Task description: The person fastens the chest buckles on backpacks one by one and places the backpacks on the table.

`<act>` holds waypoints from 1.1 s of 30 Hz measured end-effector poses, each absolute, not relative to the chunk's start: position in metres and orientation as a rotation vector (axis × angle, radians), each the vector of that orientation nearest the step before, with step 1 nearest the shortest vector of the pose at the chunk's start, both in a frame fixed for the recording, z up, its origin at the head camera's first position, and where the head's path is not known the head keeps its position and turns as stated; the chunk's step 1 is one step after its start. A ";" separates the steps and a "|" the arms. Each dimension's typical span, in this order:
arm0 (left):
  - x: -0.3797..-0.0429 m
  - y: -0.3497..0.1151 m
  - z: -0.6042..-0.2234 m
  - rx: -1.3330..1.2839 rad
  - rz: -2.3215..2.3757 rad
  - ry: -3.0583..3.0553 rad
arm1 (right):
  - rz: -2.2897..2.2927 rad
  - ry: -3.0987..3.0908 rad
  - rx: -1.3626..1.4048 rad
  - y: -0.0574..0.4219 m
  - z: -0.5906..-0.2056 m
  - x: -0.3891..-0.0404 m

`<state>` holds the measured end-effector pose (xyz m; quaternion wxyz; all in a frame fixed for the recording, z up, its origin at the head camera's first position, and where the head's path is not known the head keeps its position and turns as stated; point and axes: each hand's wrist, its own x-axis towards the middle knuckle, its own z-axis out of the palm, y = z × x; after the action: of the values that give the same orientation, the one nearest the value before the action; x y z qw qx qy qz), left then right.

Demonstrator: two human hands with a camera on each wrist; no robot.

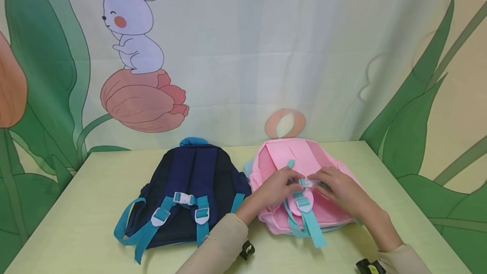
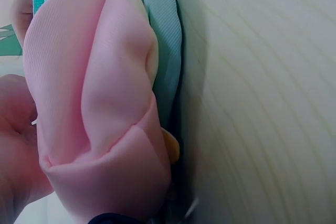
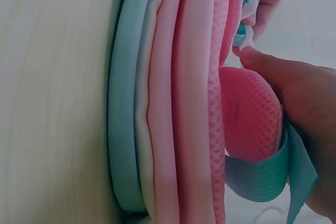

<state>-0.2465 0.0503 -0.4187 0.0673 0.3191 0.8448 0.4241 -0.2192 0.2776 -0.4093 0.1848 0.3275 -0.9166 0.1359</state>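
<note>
A pink backpack (image 1: 300,151) lies on the table with its shoulder straps up. Above it, both hands meet at a white chest-strap buckle (image 1: 306,182) on teal webbing. My left hand (image 1: 283,184) pinches the buckle's left side, and my right hand (image 1: 336,187) grips its right side with thumb and fingers. In the right wrist view, the right hand (image 3: 310,98) has its thumb tip at the white plastic, beside a pink padded strap (image 3: 252,114) with a teal webbing loop. The left wrist view shows part of the left hand (image 2: 18,145) behind the pink fabric.
To the left lies a navy backpack (image 1: 182,172) with teal straps, its white chest buckle (image 1: 184,198) fastened. Both bags rest on a pale wooden table (image 1: 83,206). A curtain (image 1: 228,54) printed with a rabbit and leaves hangs behind.
</note>
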 end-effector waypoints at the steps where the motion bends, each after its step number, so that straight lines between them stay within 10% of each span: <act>1: -0.247 0.050 -0.419 0.965 1.269 2.552 | 0.381 -2.572 0.934 0.278 -0.410 -0.220; 33: -0.247 0.008 -0.397 0.842 1.253 2.705 | 0.448 -2.707 0.889 0.290 -0.404 -0.220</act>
<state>-0.2472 0.0084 -0.3970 0.0222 0.2717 0.8730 0.4045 -0.2197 0.2898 -0.4042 0.1283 0.3058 -0.9308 0.1539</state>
